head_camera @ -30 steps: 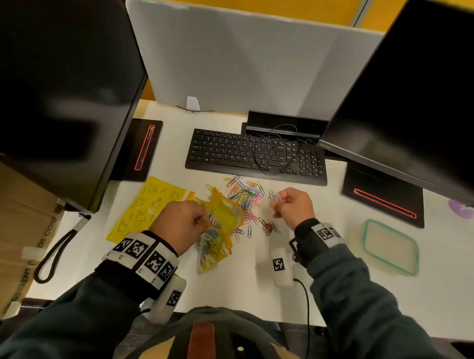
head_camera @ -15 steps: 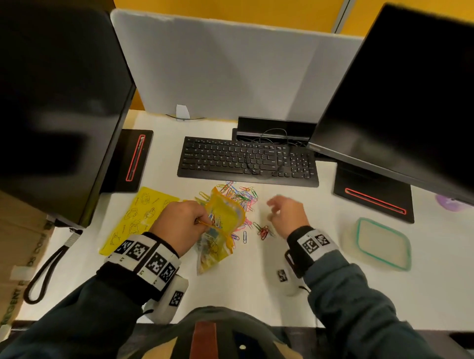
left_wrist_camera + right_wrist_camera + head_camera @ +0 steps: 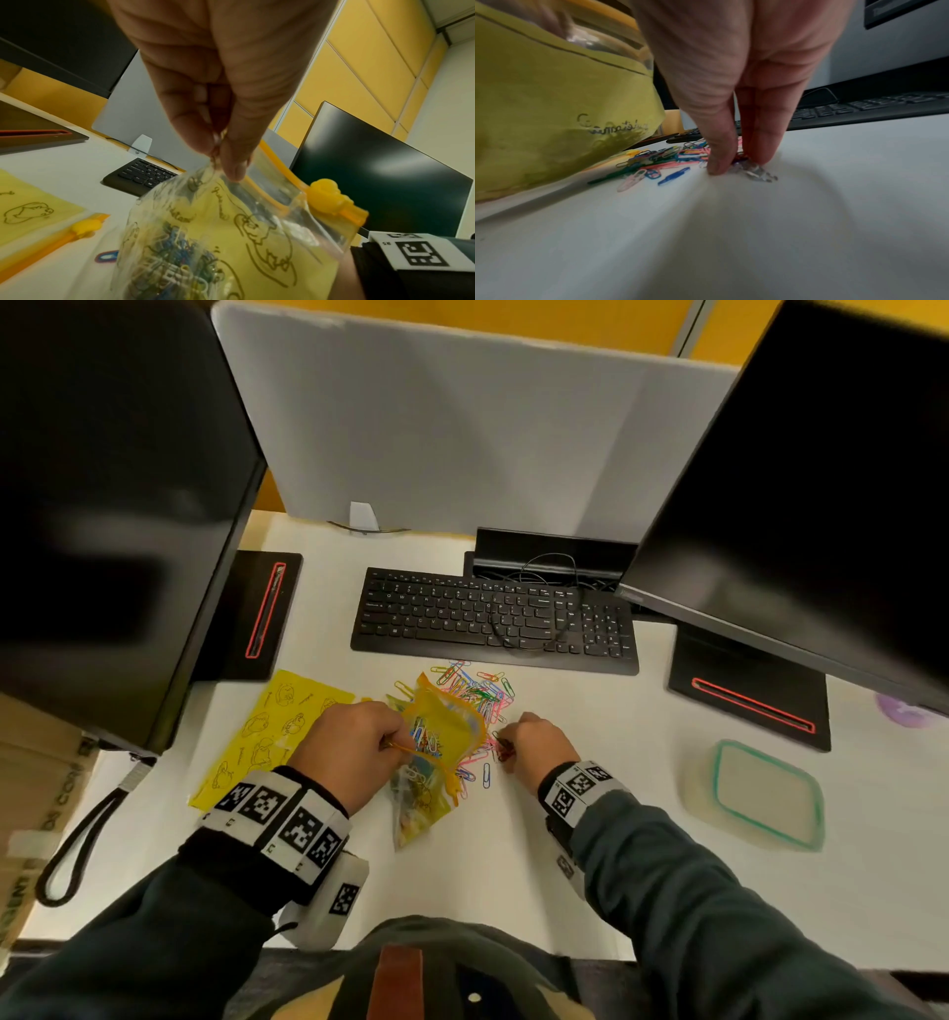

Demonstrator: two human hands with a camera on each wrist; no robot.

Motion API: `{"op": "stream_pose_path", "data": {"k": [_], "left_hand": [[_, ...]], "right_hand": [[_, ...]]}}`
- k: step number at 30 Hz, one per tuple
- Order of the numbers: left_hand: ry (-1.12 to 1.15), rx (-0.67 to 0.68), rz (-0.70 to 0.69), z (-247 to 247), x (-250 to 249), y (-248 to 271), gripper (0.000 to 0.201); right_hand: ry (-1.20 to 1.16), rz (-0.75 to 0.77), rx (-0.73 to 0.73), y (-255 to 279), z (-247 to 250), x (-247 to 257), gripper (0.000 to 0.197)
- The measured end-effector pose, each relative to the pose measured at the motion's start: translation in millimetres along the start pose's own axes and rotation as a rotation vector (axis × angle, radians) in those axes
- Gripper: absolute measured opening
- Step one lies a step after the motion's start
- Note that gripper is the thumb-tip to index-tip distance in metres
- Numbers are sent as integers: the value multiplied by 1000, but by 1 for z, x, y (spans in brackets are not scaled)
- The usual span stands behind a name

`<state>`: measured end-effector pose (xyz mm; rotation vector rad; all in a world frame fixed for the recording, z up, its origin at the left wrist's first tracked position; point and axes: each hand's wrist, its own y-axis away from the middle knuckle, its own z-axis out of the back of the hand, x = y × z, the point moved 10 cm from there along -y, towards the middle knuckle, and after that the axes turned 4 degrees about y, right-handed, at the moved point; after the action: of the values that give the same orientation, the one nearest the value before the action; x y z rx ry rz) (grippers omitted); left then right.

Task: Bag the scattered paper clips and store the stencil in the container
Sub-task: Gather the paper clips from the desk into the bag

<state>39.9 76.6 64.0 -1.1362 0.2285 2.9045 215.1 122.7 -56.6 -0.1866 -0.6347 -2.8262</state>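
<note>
A yellow zip bag (image 3: 445,737) partly filled with paper clips stands on the white desk. My left hand (image 3: 354,749) pinches its open rim (image 3: 218,162) between thumb and fingers; the orange slider (image 3: 326,194) sits at the far end of the zip. Loose coloured paper clips (image 3: 480,693) lie in a pile behind and right of the bag. My right hand (image 3: 531,744) is down on the desk, thumb and fingertips (image 3: 721,160) pinching a small bunch of clips (image 3: 754,172). The yellow stencil (image 3: 267,731) lies flat to the left. The green-rimmed container (image 3: 765,796) sits at the right.
A black keyboard (image 3: 493,618) lies behind the clips, with a cable across it. Two large monitors (image 3: 801,505) overhang both sides, their black bases (image 3: 750,695) on the desk. A grey divider panel (image 3: 462,428) closes off the back. A black strap (image 3: 77,855) hangs at the left edge.
My right hand came down and toward me from beside the pile to the small bunch of clips by the bag and closed on it. The left hand kept holding the bag.
</note>
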Motion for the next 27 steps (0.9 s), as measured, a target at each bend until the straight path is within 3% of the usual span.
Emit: {"op": "stream_pose_path", "data": {"k": [6, 17, 19, 21, 24, 27], "left_hand": [[10, -6, 22, -1, 4, 4, 7], [17, -11, 30, -2, 6, 10, 7], [21, -9, 28, 0, 5, 10, 6], [29, -6, 30, 0, 6, 10, 6], [33, 1, 36, -4, 6, 8, 7], [28, 6, 18, -7, 1, 7, 6]], "right_hand": [[-16, -86, -49, 0, 11, 5, 25], [5, -114, 64, 8, 13, 10, 25], [-64, -153, 19, 14, 25, 3, 24], [-197, -172, -131, 21, 52, 0, 19], [-496, -41, -292, 35, 91, 24, 10], [-485, 129, -196, 42, 98, 63, 11]]}}
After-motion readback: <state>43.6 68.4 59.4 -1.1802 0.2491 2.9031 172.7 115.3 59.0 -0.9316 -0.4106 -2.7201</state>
